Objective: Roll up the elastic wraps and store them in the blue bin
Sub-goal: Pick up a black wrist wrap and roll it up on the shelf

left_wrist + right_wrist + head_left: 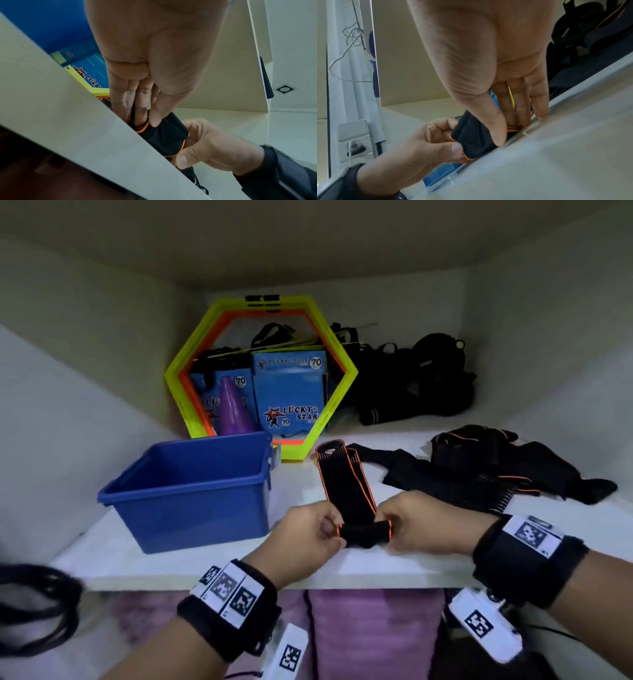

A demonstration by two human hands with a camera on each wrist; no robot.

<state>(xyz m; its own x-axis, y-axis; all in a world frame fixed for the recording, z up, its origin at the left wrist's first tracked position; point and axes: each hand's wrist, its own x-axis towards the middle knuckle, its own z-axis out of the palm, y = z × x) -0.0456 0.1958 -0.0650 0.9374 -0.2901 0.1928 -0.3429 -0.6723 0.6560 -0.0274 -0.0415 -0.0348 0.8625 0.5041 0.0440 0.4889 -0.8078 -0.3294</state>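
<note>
A black elastic wrap with orange edges [346, 487] lies on the white shelf, folded double, its near end wound into a small roll [368, 534]. My left hand [320, 530] pinches the roll's left end and my right hand [404, 523] pinches its right end. The left wrist view shows the roll [164, 136] between thumb and fingers of both hands, and so does the right wrist view [476, 136]. The blue bin [191, 491] stands empty to the left of my hands. More black wraps [507, 470] lie in a loose heap at the right.
A yellow and orange hexagon frame [260, 371] leans at the back with blue boxes [291, 392] and a purple cone [234, 409] inside it. Black straps and gear [421, 381] are piled at the back right. The shelf's front edge [274, 580] runs just under my wrists.
</note>
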